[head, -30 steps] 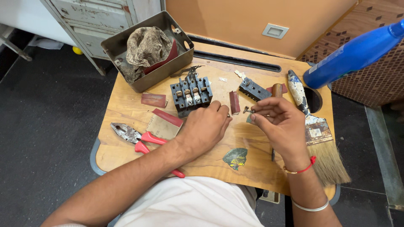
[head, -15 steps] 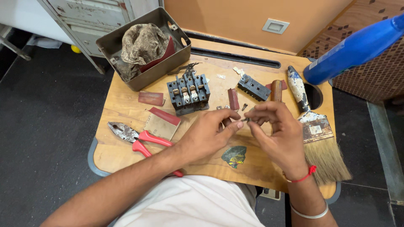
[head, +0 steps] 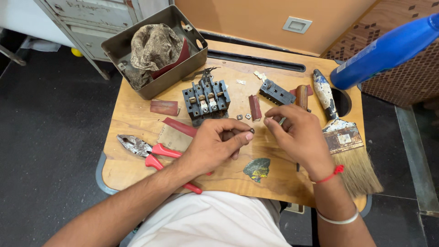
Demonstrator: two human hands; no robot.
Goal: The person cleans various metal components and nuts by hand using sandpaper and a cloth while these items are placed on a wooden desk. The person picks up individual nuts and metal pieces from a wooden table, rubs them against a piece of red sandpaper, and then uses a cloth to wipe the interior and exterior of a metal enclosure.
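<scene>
Hands at mid-table (head: 137,164): my left hand (head: 215,146) pinches a small dark part (head: 251,131) at its fingertips; my right hand (head: 297,135) curls loosely, what it holds hidden. Switch block (head: 206,99) stands behind, its cover (head: 276,93) off beside loose nuts (head: 243,116). I judge disassembly partly done; pliers (head: 151,151) and brush (head: 343,132) lie idle.

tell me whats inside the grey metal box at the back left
A crumpled brownish cloth fills the grey metal box, with a dark red piece beside it. Anything beneath the cloth is covered.
</scene>
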